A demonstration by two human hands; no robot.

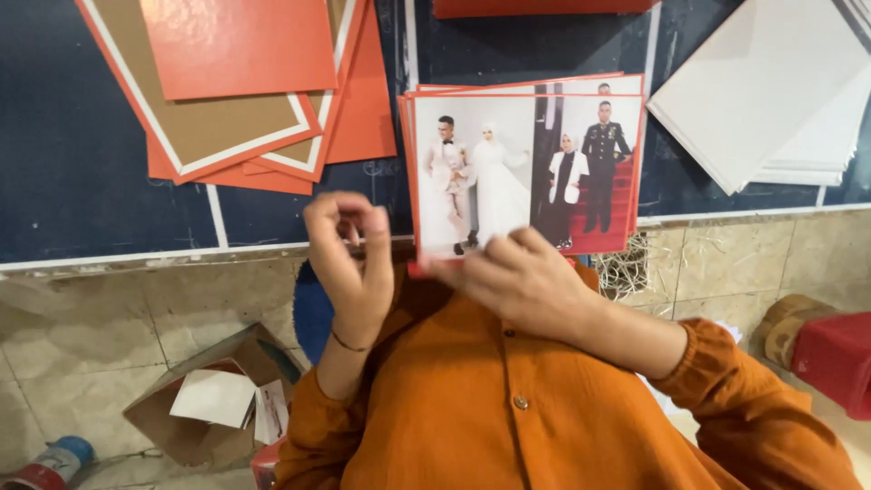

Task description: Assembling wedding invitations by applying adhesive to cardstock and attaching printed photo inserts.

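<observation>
Item one: stack of printed photographs (526, 168), red-edged, fanned slightly, lying on the dark blue bench (73, 163) just inside its near edge. The top print shows two couples in formal dress. My right hand (517, 277) rests on the stack's near edge, fingertips pressing the bottom of the top print, thumb side tucked under; it grips the stack.

Item two: my left hand (349, 263), raised just left of the stack, over the bench's near edge. Fingers curled loosely with thumb and forefinger pinched together; it holds nothing I can make out. A thin dark band sits on the wrist. Both arms wear orange sleeves (726, 399) of a buttoned shirt.

Item three: orange and brown card sheets (245, 100) with white borders, overlapping, towards the far left part of the bench, well apart from the photographs.

Item four: stack of white boards (771, 91), tilted, at the far right corner of the bench.

Item five: one more red sheet (544, 7) at the far edge, cut off by the frame.

Item six: white lines (216, 216) marked across the bench surface.

Below the bench, on the tiled floor (91, 345): an open cardboard box (209, 399) with white papers inside, lower left; a red and blue bottle (50, 465) lying at the lower left corner; a red plastic stool (839, 358) at the right; a tuft of straw-like shreds (626, 268) just under the bench's near edge, beside my right wrist.
</observation>
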